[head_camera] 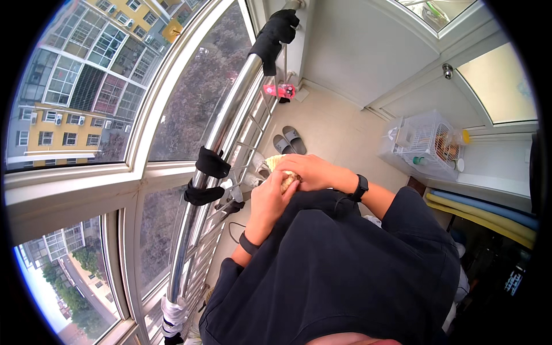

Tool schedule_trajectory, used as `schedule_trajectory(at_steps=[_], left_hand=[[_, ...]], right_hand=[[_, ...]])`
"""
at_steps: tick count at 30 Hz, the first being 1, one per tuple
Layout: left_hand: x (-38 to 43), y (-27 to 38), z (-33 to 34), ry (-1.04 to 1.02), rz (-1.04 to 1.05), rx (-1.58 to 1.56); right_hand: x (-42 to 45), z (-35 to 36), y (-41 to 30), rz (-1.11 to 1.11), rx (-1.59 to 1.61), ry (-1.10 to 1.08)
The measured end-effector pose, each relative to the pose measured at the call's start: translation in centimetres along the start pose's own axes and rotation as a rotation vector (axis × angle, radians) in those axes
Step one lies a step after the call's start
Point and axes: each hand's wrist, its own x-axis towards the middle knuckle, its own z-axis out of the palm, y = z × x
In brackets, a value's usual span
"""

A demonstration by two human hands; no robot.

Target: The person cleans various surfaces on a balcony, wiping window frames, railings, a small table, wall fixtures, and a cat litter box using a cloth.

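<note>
A pale yellow, bumpy-textured bundle (276, 161) with some brownish patches is held in front of my dark shirt; whether it is cloth or something else I cannot tell. My right hand (311, 170) wraps over it from the right, fingers curled across its top. From below, my left hand (271, 194) pinches its near end between thumb and fingers. Much of the bundle is hidden behind both hands. To the left runs a metal rail (235, 97) with black garments (213, 164) hung over it, apart from my hands.
Grey slippers (290, 140) lie on the tiled floor (340, 129) beyond my hands. A white wire cage (431, 142) stands at right by the door (427, 90). Windows (189, 95) line the left, and rolled mats (478, 215) lie low at right.
</note>
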Motion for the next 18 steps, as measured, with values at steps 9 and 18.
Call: schedule_trajectory(at_steps=[9,18], left_hand=[[14.3,6.8,8.4,-0.287,0.417,-0.139],[25.3,7.9,16.4,-0.527,0.446,-0.279]], right_hand=[[-8.2,-9.5,6.2,0.306,-0.125,0.737],[-10.3,-15.5,13.6,0.573,-0.022,0.973]])
